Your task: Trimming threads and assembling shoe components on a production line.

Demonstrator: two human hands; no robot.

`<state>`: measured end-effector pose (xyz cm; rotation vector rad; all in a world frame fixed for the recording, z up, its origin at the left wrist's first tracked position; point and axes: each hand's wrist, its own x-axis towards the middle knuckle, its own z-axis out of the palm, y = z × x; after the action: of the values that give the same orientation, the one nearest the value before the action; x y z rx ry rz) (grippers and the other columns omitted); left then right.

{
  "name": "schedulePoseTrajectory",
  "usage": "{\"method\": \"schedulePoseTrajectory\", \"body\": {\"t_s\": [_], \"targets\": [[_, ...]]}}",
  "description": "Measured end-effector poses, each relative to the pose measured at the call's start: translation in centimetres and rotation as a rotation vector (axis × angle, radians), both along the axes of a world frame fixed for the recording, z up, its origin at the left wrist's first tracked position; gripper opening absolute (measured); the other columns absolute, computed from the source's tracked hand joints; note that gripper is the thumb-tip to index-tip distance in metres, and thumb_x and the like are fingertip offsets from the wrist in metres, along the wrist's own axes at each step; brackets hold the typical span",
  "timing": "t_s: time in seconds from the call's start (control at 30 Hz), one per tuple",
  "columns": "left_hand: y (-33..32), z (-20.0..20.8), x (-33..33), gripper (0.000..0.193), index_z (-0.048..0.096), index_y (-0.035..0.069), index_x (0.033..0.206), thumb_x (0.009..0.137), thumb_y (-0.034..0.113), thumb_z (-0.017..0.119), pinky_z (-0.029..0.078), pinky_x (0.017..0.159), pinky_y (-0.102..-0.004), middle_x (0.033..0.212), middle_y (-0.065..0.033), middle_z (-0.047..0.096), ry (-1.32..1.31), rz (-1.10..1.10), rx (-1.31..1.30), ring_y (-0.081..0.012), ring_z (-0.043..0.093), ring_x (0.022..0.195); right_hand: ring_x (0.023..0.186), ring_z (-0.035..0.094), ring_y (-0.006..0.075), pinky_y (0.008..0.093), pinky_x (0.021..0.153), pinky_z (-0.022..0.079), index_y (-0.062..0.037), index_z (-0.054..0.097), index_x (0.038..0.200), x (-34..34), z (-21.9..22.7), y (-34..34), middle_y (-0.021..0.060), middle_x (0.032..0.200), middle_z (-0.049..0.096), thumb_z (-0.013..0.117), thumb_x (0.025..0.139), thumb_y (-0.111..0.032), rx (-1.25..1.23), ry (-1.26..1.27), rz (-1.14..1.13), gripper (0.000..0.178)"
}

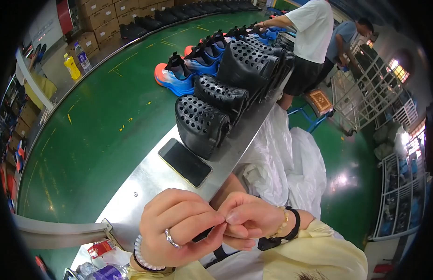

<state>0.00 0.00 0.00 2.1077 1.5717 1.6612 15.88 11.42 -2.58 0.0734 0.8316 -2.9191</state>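
Above the metal ledge's near end, my left hand (179,228) and my right hand (249,215) meet fingertip to fingertip. Both are closed in a pinch; whatever sits between them, if anything, is too small to name. A ring and a white bead bracelet are on the left hand, a gold bracelet and a black band at the right wrist. Just beyond them a dark-screened phone (184,163) lies flat on the metal ledge (144,186). Behind the phone stand several black moulded pieces full of round holes (202,123), their kind unclear.
Blue and orange sneakers (177,77) line the green conveyor belt (104,121). A yellow bottle (71,66) stands across it. White plastic sheeting (277,158) hangs right of the ledge. Two people work farther off, near a stool (319,101) and a metal rack (361,98).
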Motion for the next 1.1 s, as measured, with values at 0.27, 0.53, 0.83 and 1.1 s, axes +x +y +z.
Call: {"method": "schedulePoseTrajectory", "body": {"t_s": [0.27,0.53,0.83,1.1], "targets": [[-1.1,0.0,0.6,0.028,0.068,0.004,0.096,0.071,0.013,0.077,0.056,0.074,-0.0366,0.097,-0.0084,0.066,0.330,0.169,0.138,-0.0288,0.066,0.089,0.046,0.047,0.0145,0.0290,0.047,0.042,-0.0056,0.052,0.069,0.4,-0.7,0.4,-0.0005,0.049,0.040,0.048,0.100,-0.021,-0.015,-0.062,-0.014,0.035],[-0.8,0.7,2.4,0.022,0.065,0.004,0.088,0.071,0.011,0.075,0.055,0.072,-0.0350,0.087,-0.0065,0.062,0.440,0.193,0.160,-0.0237,0.064,0.084,0.036,0.037,0.0120,0.0274,0.036,0.033,-0.0102,0.049,0.068,1.9,0.8,-1.0,-0.0029,0.045,0.037,0.046,0.102,-0.024,0.067,-0.247,-0.226,0.037],[1.0,0.7,1.6,0.019,0.064,0.004,0.087,0.072,0.012,0.074,0.054,0.073,-0.0351,0.086,-0.0063,0.062,0.438,0.111,0.097,-0.0240,0.063,0.084,0.037,0.036,0.0111,0.0269,0.037,0.033,-0.0111,0.049,0.067,1.9,-0.1,0.4,-0.0038,0.044,0.036,0.045,0.102,-0.024,0.017,-0.271,-0.227,0.037],[1.2,0.6,2.0,0.025,0.062,0.001,0.091,0.070,0.010,0.072,0.054,0.075,-0.0355,0.087,-0.0077,0.061,0.482,0.080,0.083,-0.0250,0.063,0.086,0.037,0.038,0.0109,0.0267,0.038,0.035,-0.0104,0.048,0.066,2.2,-0.2,0.8,-0.0041,0.043,0.037,0.046,0.101,-0.026,0.024,-0.315,-0.213,0.038]]}}
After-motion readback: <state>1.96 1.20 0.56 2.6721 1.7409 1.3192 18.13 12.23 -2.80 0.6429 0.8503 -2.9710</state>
